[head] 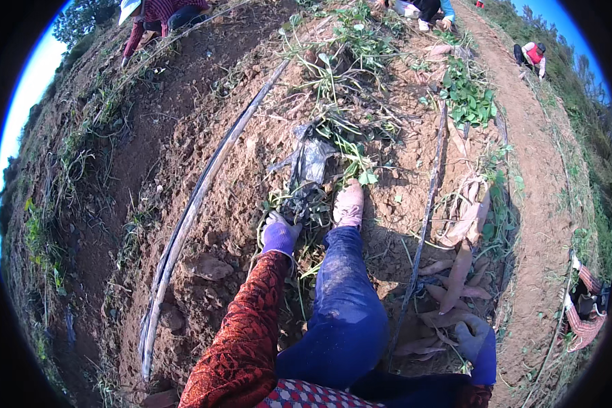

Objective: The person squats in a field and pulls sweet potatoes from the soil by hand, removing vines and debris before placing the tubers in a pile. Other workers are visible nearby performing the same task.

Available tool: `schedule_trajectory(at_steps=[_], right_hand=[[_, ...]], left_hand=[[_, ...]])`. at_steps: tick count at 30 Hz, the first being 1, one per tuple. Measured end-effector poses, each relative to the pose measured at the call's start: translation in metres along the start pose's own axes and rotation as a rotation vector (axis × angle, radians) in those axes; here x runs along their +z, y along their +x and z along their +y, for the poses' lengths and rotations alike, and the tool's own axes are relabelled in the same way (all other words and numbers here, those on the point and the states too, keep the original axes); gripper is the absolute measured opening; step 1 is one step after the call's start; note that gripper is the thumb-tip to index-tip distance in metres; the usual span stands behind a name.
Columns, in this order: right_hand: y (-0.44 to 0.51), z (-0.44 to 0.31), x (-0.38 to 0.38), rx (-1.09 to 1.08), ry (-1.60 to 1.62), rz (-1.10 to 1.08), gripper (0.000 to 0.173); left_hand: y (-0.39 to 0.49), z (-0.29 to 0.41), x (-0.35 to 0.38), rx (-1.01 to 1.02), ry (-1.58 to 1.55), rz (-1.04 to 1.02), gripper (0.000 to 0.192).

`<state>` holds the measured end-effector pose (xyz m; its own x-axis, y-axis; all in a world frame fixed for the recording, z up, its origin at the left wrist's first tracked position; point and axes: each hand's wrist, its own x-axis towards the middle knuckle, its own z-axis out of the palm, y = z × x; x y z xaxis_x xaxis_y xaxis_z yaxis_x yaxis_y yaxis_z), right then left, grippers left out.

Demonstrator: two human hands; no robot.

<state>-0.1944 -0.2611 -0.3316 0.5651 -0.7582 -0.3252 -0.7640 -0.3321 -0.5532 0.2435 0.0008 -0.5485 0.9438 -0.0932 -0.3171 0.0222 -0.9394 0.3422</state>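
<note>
My left hand (279,234), in a pale glove with a purple cuff, reaches down to the soil among cut sweet potato vine stems (271,200) and crumpled black plastic film (306,201). Its fingertips are partly hidden there, so their grip is unclear. Low on the right, my right hand (472,339) wears a similar glove. Its thumb stands apart, and its fingers meet the end of a sweet potato (438,319). Whether they hold it cannot be made out. More sweet potatoes (458,275) lie in a pile just beyond that hand.
My foot (349,204) in a pink covering rests between the hands' areas. Drip hoses or film strips (204,188) (428,204) run along both sides of the ridge. Leafy vines (357,41) lie ahead. Other people (163,15) (533,56) (586,306) crouch around the field.
</note>
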Motion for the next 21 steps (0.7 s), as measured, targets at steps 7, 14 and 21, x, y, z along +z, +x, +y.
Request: schedule_trajectory(at_steps=[7,14,21], right_hand=[[0.006,-0.012,0.006,-0.056,-0.015,-0.115,0.032],[-0.017,-0.027,-0.002,-0.202,-0.160,-0.077,0.032],[-0.013,-0.044,0.007,-0.329,-0.071,-0.033,0.027]], left_hand=[[-0.027,-0.039,-0.044,0.232,0.005,-0.271,0.081],[-0.090,-0.100,-0.097,0.419,0.296,-0.495,0.088],[-0.175,-0.215,-0.192,0.108,-0.485,-0.319,0.054]])
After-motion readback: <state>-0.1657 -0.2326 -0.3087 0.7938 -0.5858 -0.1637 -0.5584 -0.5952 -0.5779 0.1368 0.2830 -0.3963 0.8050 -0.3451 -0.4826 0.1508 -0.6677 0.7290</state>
